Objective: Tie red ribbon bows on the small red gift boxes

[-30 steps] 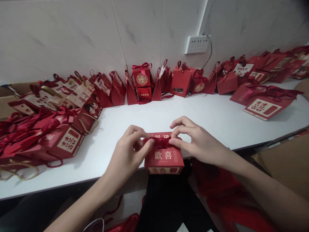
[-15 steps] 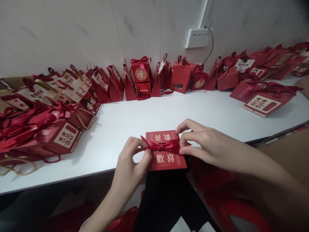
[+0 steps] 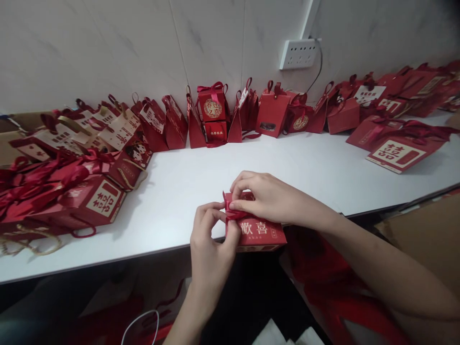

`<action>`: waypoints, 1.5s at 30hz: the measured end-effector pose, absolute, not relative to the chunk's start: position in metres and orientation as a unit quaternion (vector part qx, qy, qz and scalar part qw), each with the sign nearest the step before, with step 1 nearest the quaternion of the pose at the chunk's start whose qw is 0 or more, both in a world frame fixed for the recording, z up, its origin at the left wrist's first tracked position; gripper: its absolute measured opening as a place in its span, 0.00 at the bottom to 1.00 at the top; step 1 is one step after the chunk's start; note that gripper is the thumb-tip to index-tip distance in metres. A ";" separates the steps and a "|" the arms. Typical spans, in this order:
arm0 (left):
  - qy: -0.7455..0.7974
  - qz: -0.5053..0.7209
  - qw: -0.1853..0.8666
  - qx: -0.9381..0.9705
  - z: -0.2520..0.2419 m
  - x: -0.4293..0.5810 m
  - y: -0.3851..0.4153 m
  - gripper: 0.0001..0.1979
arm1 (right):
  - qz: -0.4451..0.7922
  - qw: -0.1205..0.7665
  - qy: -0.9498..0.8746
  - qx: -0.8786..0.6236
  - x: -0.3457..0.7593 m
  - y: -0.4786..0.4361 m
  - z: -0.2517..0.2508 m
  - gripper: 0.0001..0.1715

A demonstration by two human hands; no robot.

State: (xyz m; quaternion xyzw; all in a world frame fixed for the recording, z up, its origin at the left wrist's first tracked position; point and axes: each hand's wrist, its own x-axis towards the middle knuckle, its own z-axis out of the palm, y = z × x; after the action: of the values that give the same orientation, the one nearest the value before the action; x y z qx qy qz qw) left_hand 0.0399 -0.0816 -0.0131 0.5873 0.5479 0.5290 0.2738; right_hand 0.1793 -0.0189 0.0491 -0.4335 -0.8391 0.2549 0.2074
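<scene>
A small red gift box (image 3: 259, 233) with gold characters rests on the front edge of the white table (image 3: 201, 182). A dark red ribbon (image 3: 232, 212) crosses its top. My left hand (image 3: 212, 242) is at the box's left end, fingers pinched on the ribbon. My right hand (image 3: 268, 196) lies over the top of the box, its fingertips pinching the same ribbon beside the left hand. Most of the box top is hidden under my right hand.
Several red gift boxes and bags with ribbons line the wall, such as a tall box (image 3: 214, 114). A heap of them (image 3: 68, 187) lies at the left, and a flat bag (image 3: 395, 153) at the right. A wall socket (image 3: 300, 53) hangs above. Red material (image 3: 334, 292) sits below the table.
My hands held the ribbon ends stretched apart across the box; now both have come together at its left end. The box has shifted slightly right along the table edge.
</scene>
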 end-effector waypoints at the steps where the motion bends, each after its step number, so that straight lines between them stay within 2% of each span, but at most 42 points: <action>1: 0.547 0.534 0.276 0.583 -0.014 0.041 -0.082 0.05 | 0.261 0.212 -0.832 -0.442 0.180 -0.018 0.047 0.08; 7: 0.524 0.545 0.250 0.605 -0.020 0.041 -0.079 0.06 | 0.308 0.250 -0.787 -0.473 0.185 -0.012 0.045 0.07; 9: 0.515 0.543 0.247 0.616 -0.021 0.041 -0.077 0.08 | 0.257 0.295 -0.776 -0.494 0.191 -0.020 0.049 0.06; 11: 0.513 0.545 0.251 0.614 -0.022 0.041 -0.075 0.07 | 0.185 0.342 -0.758 -0.523 0.199 -0.036 0.051 0.09; 14: 0.514 0.551 0.270 0.599 -0.022 0.041 -0.075 0.05 | 0.131 0.343 -0.756 -0.542 0.208 -0.068 0.047 0.13; 17: 0.514 0.550 0.297 0.588 -0.022 0.041 -0.076 0.03 | 0.117 0.318 -0.788 -0.514 0.208 -0.089 0.035 0.17; 19: 0.513 0.548 0.308 0.584 -0.020 0.041 -0.076 0.02 | 0.111 0.323 -0.797 -0.498 0.206 -0.092 0.027 0.11; 21: 0.513 0.552 0.316 0.577 -0.019 0.041 -0.075 0.03 | 0.096 0.346 -0.792 -0.494 0.204 -0.090 0.020 0.05; 28: 0.508 0.560 0.375 0.536 -0.017 0.040 -0.074 0.04 | 0.029 0.433 -0.818 -0.377 0.214 -0.079 0.005 0.09; 32: 0.488 0.566 0.388 0.539 -0.018 0.033 -0.073 0.04 | 0.006 0.424 -0.838 -0.344 0.225 -0.078 0.002 0.10; 45: 0.474 0.534 0.429 0.553 -0.021 0.025 -0.067 0.08 | 0.068 0.424 -0.842 -0.325 0.239 -0.064 -0.007 0.12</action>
State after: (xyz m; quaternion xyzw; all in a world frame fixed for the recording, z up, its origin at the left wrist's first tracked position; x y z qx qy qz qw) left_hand 0.0251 -0.0666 -0.0210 0.5534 0.4738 0.5343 0.4287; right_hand 0.2387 -0.0644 -0.0075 -0.3250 -0.8425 0.0684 0.4242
